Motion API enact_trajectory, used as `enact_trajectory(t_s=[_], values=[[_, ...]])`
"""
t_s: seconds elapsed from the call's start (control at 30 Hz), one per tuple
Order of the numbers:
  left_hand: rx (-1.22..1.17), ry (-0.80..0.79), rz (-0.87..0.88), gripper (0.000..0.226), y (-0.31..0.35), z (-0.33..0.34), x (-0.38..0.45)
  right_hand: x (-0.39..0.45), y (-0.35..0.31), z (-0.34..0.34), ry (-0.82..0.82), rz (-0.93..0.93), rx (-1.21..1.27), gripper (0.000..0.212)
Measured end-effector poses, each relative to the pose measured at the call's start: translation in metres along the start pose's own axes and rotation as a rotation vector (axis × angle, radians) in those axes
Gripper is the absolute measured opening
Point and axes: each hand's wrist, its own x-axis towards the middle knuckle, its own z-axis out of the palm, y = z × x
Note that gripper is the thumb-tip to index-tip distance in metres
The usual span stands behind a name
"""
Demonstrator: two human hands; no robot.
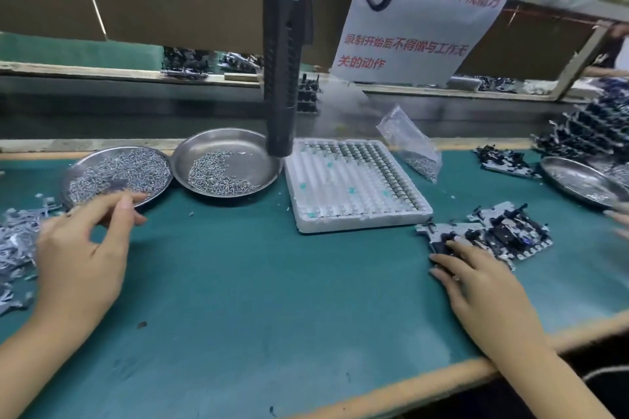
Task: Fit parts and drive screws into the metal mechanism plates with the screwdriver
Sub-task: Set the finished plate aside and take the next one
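Two metal mechanism plates (503, 231) with black parts lie side by side on the green mat at the right. My right hand (483, 286) rests on the near corner of the left plate, fingers straight. The black electric screwdriver (282, 78) hangs from above over the middle of the bench, untouched. A round steel dish of screws (115, 173) sits at the left. My left hand (85, 241) hovers at its near rim with thumb and forefinger loosely curved; nothing shows between them. A second steel dish (226, 163) with fewer screws stands beside the first.
A white foam tray (354, 187) with rows of small metal parts sits mid-bench, and a clear bag of screws (415, 150) behind it. Grey metal pieces (13, 241) are heaped at the far left. A third dish (578, 184), stacked plates (595, 126) and another person's fingers (617, 218) are at the right edge.
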Motion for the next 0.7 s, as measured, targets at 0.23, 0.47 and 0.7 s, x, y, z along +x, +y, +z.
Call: enact_trajectory(t_s=[0.23,0.47,0.7], values=[[0.076,0.024,0.031,0.040,0.017,0.000,-0.004,0.027,0.019,0.004,-0.010,0.262,-0.124,0.026],[0.196,-0.059,0.159,0.034,0.041,0.002,-0.002,0.054,-0.116,-0.001,0.146,-0.246,0.520,0.026],[0.246,-0.214,0.203,0.031,0.065,0.021,0.048,0.089,-0.201,0.035,-0.235,-0.173,1.117,0.032]])
